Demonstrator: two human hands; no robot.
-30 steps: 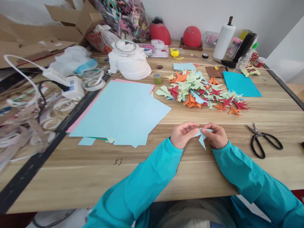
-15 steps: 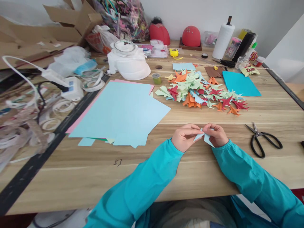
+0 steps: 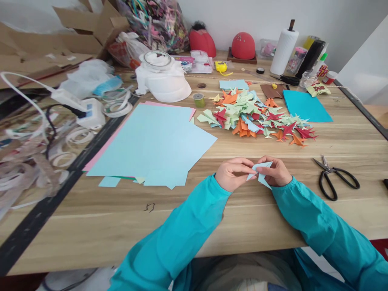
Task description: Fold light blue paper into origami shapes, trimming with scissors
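A small folded piece of light-blue paper (image 3: pixel 264 165) is held just above the wooden table, with pointed flaps sticking out up and down. My left hand (image 3: pixel 234 173) pinches its left tip between thumb and fingers. On the other side, my right hand (image 3: pixel 276 171) grips the paper with the thumb across its middle. Beyond my hands lies a heap of folded paper figures (image 3: pixel 242 109) in pale green, orange, red and blue. Large light-blue sheets (image 3: pixel 148 139) are stacked to the left, over pink and green ones. Black-handled scissors (image 3: pixel 332 173) rest to the right, blades parted.
A bright blue sheet (image 3: pixel 307 106) and a small green-yellow spool (image 3: pixel 199 100) lie farther back. White ribbon rolls (image 3: pixel 118 107) and a power strip (image 3: pixel 91 113) crowd the left side. A white bottle (image 3: pixel 284 50) and a red dome-shaped cushion (image 3: pixel 243 45) stand along the wall.
My left hand has drawn slightly left, and more of the folded paper's upper flap now shows between my hands. My right hand has hardly moved; the view has shifted slightly.
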